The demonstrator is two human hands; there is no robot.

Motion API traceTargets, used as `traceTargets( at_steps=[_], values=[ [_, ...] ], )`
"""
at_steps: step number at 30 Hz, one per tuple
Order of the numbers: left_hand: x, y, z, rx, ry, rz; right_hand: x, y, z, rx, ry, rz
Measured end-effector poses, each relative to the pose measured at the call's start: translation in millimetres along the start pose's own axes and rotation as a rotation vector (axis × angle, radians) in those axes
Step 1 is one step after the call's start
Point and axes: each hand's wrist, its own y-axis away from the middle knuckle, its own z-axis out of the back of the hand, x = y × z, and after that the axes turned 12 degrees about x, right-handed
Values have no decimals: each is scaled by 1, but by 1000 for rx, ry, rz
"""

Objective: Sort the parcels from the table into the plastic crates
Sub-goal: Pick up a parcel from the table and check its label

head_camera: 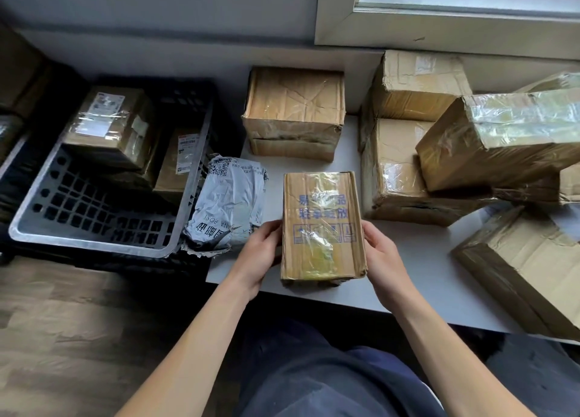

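Observation:
A small taped cardboard parcel (321,225) with blue printed characters sits at the near edge of the white table (417,269). My left hand (262,253) grips its left side and my right hand (381,253) grips its right side. A crumpled grey mailer bag (229,206) lies just left of it, at the table's left edge. Left of the table stands a dark plastic crate (94,240) with two labelled cardboard parcels (110,124) (182,162) at its far end.
A square box (293,112) sits behind the held parcel. Several larger taped boxes (499,140) are stacked on the right, and a flat one (533,266) overhangs the near right edge. A wall and window frame (439,30) lie behind. Wooden floor shows at the lower left.

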Motion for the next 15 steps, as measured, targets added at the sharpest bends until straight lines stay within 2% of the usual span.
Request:
traceTargets(
  at_steps=[4, 9, 12, 15],
  values=[
    [-17, 2, -7, -20, 20, -110, 10, -1, -2, -4, -72, 114],
    [-19, 1, -1, 41, 228, -218, 14, 1, -1, -21, -153, 198],
    [-2, -4, 1, 23, 239, -174, 8, 2, -3, -84, -243, 135],
    [25, -9, 1, -21, 97, -104, -6, 1, -2, -120, -239, 3]
  ],
)
